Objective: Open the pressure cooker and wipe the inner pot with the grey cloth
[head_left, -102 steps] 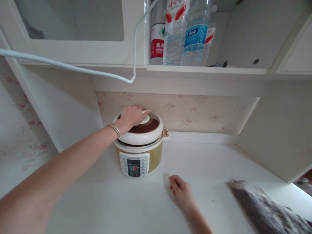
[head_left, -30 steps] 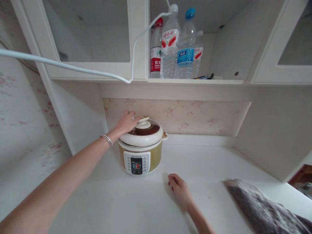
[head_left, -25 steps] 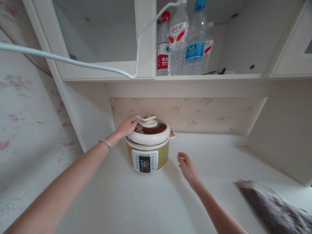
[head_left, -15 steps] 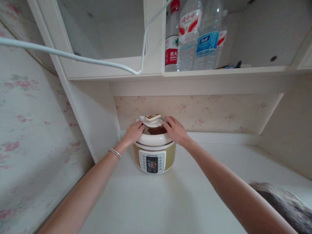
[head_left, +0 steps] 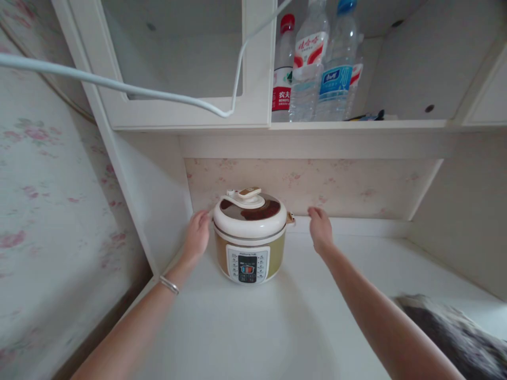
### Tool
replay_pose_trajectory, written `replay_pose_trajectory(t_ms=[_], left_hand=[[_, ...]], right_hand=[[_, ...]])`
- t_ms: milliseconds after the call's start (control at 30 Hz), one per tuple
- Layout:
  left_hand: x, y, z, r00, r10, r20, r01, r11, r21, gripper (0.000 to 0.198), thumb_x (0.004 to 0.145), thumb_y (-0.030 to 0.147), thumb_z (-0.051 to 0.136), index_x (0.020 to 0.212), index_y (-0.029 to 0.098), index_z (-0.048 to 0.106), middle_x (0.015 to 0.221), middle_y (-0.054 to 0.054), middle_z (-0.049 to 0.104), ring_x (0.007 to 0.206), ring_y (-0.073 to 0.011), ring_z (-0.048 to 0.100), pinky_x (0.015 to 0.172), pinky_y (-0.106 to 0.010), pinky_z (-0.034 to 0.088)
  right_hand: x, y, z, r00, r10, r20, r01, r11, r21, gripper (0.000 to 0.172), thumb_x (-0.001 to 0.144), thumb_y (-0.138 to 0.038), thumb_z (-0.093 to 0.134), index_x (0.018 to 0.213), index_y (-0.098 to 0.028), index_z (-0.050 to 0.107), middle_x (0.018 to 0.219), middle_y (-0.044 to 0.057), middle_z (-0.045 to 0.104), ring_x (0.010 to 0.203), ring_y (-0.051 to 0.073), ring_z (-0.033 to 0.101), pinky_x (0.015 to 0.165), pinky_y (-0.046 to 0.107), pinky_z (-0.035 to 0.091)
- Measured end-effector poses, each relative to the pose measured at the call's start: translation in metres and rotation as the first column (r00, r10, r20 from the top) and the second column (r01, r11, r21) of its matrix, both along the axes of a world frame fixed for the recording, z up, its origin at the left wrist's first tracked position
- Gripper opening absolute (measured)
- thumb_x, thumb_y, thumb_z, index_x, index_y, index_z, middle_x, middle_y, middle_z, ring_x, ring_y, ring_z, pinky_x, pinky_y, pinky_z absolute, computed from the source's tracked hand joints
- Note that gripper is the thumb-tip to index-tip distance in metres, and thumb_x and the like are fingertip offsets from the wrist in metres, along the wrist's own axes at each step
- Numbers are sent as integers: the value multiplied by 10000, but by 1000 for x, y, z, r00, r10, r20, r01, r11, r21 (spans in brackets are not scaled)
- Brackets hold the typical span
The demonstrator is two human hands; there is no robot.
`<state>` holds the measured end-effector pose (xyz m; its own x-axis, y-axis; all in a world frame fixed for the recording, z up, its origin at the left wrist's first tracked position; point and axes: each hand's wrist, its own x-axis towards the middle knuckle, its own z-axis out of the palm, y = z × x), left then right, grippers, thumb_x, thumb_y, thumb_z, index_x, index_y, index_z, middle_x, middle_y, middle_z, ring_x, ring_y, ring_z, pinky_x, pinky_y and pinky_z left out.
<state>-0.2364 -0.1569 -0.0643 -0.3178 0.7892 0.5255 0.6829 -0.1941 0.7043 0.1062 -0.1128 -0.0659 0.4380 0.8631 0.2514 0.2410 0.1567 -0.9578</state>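
Note:
An electric pressure cooker (head_left: 249, 228) stands upright on the white counter, its lid on and its control panel facing me. The lid is white with a brown top and a raised handle. My left hand (head_left: 197, 236) is just beside the cooker's left side, fingers stretched toward the rim; whether they touch it I cannot tell. My right hand (head_left: 320, 230) hangs in the air to the right, apart from the cooker, with its fingers loosely bent and nothing in them. A small side handle (head_left: 291, 217) sticks out on the cooker's right.
Above is a white cupboard (head_left: 190, 113) with several plastic bottles (head_left: 309, 68) on its open shelf. A white cable (head_left: 158, 96) hangs across the upper left. Flowered wallpaper (head_left: 35, 184) covers the left wall. A dark furry item (head_left: 447, 327) lies at the lower right of the counter (head_left: 245, 332).
Both hands have left the top of the lid and moved outward, the left to the left side and the right farther out to the right. The cooker stays in place.

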Motion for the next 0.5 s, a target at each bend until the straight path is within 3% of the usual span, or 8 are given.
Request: replay_pose_trajectory(t_ms=[67,133,200,233,333,500], left_hand=[[-13,-12,-37,983,19,180,8,989,-149,456,941,415,287,1290,222,507,1395,-52,499,1308,-201,428,1110,-375,320],[-18,-20,-75,944,-10,330,99,962,-254,464,935,416,322,1322,222,489,1439,-53,447,1326,-203,408,1097,-366,343],[-15,-24,-104,894,-73,443,210,941,-267,489,926,441,367,1355,226,463,1480,-44,385,1343,-197,384,1095,-349,346],[-11,-25,-114,860,-103,500,263,929,-261,500,922,450,389,1363,223,458,1484,-46,376,1341,-197,385,1094,-345,345],[2,-26,-127,734,-140,665,376,899,-225,503,911,428,454,1361,205,465,1465,-67,403,1317,-195,421,1098,-345,337],[5,-30,-122,588,-104,802,416,889,-189,479,915,369,491,1364,205,461,1481,-54,379,1325,-182,408,1105,-339,327]], right_hand=[[9,-15,-38,997,32,-74,-41,990,-132,497,831,-448,437,1152,-106,603,1214,197,601,1081,281,570,931,453,426],[0,-32,-74,983,132,-131,-156,968,-195,453,805,-455,489,1059,-119,658,1116,181,659,963,272,631,815,422,497],[-19,-47,-100,914,320,-249,-370,909,-190,446,811,-480,519,1126,-194,651,1214,112,630,1049,237,612,828,377,505],[-29,-52,-109,885,357,-300,-419,890,-178,458,814,-485,528,1171,-219,633,1266,85,601,1109,222,584,865,364,493],[-46,-58,-117,841,384,-381,-470,868,-161,524,822,-477,546,1293,-247,554,1377,37,511,1236,196,487,987,354,421],[-52,-56,-116,829,401,-390,-499,845,-191,619,825,-445,555,1398,-254,423,1464,0,395,1293,184,421,1036,348,383]])
